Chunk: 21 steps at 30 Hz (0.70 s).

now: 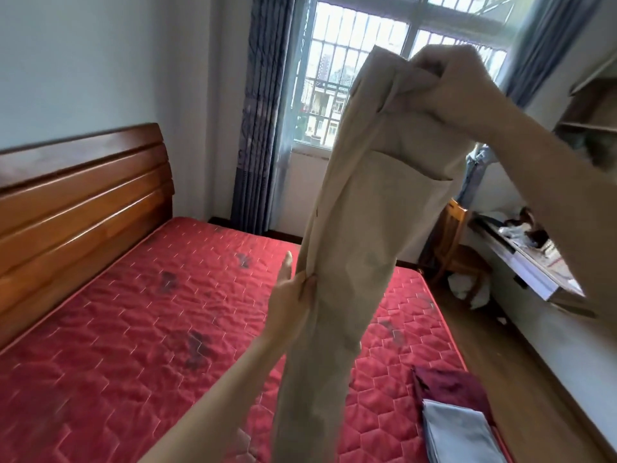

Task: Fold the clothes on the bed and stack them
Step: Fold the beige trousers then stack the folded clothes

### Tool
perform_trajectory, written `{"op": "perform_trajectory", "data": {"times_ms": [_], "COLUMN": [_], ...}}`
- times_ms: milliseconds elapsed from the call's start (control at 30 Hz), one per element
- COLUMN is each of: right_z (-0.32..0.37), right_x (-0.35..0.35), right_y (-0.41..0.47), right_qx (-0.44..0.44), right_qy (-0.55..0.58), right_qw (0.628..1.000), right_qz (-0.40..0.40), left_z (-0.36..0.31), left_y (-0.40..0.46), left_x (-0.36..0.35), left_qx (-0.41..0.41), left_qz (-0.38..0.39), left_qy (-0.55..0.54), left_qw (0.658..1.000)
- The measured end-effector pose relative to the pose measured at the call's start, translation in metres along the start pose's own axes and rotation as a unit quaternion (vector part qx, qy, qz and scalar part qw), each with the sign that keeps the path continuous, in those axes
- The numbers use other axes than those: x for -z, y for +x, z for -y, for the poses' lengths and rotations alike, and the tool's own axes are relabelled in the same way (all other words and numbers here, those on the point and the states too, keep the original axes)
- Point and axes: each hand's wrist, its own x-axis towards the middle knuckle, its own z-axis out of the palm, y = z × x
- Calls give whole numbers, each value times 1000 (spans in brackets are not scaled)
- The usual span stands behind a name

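A pair of beige trousers [354, 248] hangs lengthwise in the air above the red quilted bed [140, 315]. My right hand [447, 81] grips the waistband high up, in front of the window. My left hand [293, 295] pinches the left edge of the trouser legs about halfway down, with one finger sticking out straight. The lower legs hang down past the bottom of the view. At the bed's near right corner lies a folded light grey garment [460, 432] on top of a dark red garment [450, 384].
A wooden headboard [80, 195] runs along the left. Grey-blue curtains [263, 128] frame the barred window [350, 61]. To the right stand a wooden chair [454, 242] and a cluttered desk [531, 259], with wooden floor [494, 349] between them and the bed.
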Motion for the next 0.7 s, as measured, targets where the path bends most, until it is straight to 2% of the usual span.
{"op": "perform_trajectory", "data": {"times_ms": [233, 333, 467, 600, 700], "right_z": [-12, -11, -8, -5, -14], "right_x": [7, 3, -1, -6, -13], "right_y": [1, -1, -1, 2, 5], "right_qx": [-28, -37, -38, -39, -65], "right_qy": [-59, -49, -33, -11, -36], "right_qw": [998, 998, 999, 999, 997], "right_qz": [-11, 0, -4, 3, 2], "left_z": [4, 6, 14, 21, 28], "left_y": [-3, 5, 20, 30, 31], "left_x": [-6, -11, -13, -11, -9], "left_qx": [-117, -110, -119, -125, -137], "left_qz": [-41, 2, 41, 32, 11], "left_qy": [5, -48, -43, -23, -10], "left_qw": [992, 993, 991, 991, 990]}}
